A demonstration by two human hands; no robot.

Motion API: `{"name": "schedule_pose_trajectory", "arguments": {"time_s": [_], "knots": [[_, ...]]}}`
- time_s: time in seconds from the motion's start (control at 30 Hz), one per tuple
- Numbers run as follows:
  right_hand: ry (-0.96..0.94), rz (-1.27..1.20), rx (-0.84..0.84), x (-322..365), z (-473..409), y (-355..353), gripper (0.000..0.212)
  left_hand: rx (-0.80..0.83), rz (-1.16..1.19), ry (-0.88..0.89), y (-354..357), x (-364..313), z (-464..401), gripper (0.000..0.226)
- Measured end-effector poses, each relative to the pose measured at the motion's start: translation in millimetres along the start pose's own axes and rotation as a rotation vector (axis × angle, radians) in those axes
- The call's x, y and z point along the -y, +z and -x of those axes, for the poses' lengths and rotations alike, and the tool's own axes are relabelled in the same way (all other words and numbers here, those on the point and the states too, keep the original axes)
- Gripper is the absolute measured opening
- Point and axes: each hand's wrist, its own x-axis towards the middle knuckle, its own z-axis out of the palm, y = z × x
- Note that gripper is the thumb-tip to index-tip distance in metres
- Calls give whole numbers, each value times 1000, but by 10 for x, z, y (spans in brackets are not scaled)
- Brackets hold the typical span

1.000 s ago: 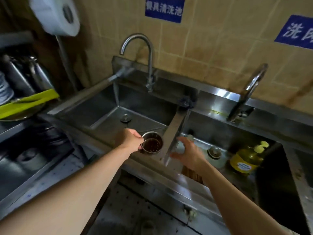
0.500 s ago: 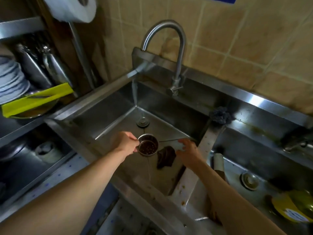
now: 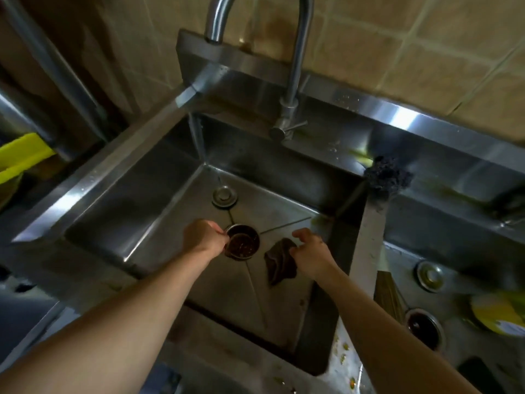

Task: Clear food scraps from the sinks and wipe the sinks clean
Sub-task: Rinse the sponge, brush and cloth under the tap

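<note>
My left hand (image 3: pixel 203 237) grips the rim of a round metal strainer basket (image 3: pixel 243 245) holding dark food scraps, low over the middle of the left sink (image 3: pixel 147 200). My right hand (image 3: pixel 311 255) reaches down beside it, and its fingers touch a dark brown rag (image 3: pixel 279 264) lying on the sink floor. Whether the fingers pinch the rag is unclear. A thin stream of water falls from the faucet (image 3: pixel 295 52) into the back left corner. The right sink (image 3: pixel 454 294) shows a drain (image 3: pixel 430 275) and a second strainer (image 3: pixel 423 328) with dark scraps.
A dark steel-wool scrubber (image 3: pixel 387 174) sits on the divider's back end. A yellow soap bottle (image 3: pixel 500 315) lies in the right sink. Something yellow-green (image 3: pixel 20 157) lies on the left rack. Small food bits dot the front rim (image 3: pixel 345 354). An overflow plug (image 3: pixel 224 196) sits near the stream.
The view has moved left and closer over the left sink. My left hand has carried the strainer down into the basin. My right hand has dropped from the divider to the rag.
</note>
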Motion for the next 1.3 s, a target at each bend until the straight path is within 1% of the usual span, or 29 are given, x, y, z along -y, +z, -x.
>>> {"name": "schedule_pose_trajectory", "arguments": {"time_s": [0.1, 0.23, 0.33, 0.4, 0.47, 0.53, 0.67, 0.77, 0.93, 1.1, 1.17, 1.27, 1.3], "knots": [[61, -28, -32, 40, -120, 177, 35, 64, -71, 18, 98, 30, -375, 25], [123, -1, -34, 51, -275, 409, 23, 97, -180, 38, 251, 72, -774, 11], [168, -54, -69, -19, -385, 545, 19, 116, -261, 52, 371, 108, -1003, 17], [224, -80, -80, -84, -447, 603, 26, 145, -309, 72, 463, 147, -1132, 8], [289, -114, -91, -137, -518, 649, 38, 148, -360, 90, 569, 213, -1269, 16], [329, -125, -85, -185, -585, 695, 45, 154, -376, 80, 652, 283, -1377, 17], [395, -162, -88, -285, -680, 751, 46, 162, -415, 70, 780, 411, -1534, 16], [427, -126, -82, -336, -724, 817, 45, 174, -462, 95, 844, 447, -1582, 19], [458, -113, -122, -348, -807, 935, 45, 191, -485, 94, 896, 466, -1592, 18], [454, -143, -151, -352, -849, 948, 51, 164, -467, 95, 849, 442, -1603, 17], [442, -138, -131, -359, -878, 968, 59, 171, -457, 106, 826, 415, -1597, 17], [422, -40, -58, -422, -959, 1047, 79, 184, -434, 104, 818, 375, -1587, 20], [415, -21, -51, -457, -995, 1115, 83, 189, -432, 100, 824, 366, -1580, 21]]}}
